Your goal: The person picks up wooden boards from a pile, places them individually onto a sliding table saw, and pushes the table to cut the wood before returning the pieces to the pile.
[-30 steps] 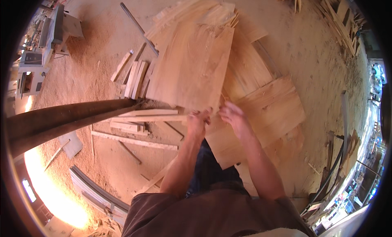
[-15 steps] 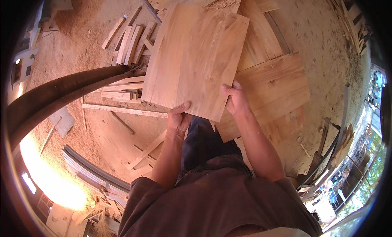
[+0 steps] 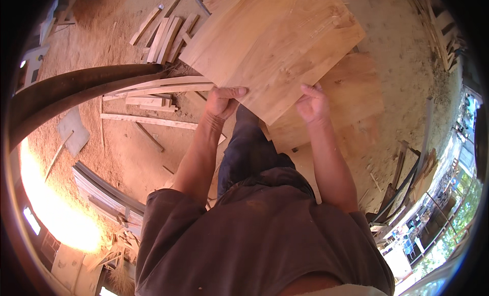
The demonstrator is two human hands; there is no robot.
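Observation:
A broad, flat wooden panel [image 3: 275, 46] with visible grain is held out in front of me, its near corner pointing toward my body. My left hand [image 3: 224, 101] grips its near left edge, thumb on the top face and fingers underneath. On the near right edge my right hand [image 3: 313, 103] pinches the board, thumb on top, with its other fingers partly hidden. Below and to the right lies another wooden panel [image 3: 351, 92], partly covered by the one I hold.
Several short wood strips [image 3: 165, 40] lie at the upper left, with more battens [image 3: 147, 101] below them. A thick dark curved beam [image 3: 76, 89] crosses the left side. Sawdust covers the ground. Scrap timber [image 3: 405, 173] leans at the right; corrugated sheets [image 3: 109, 191] lie lower left.
The panel has turned clockwise and moved up and right, covering more of the boards behind it. Both hands have risen with it, still gripping, the right one shifting outward.

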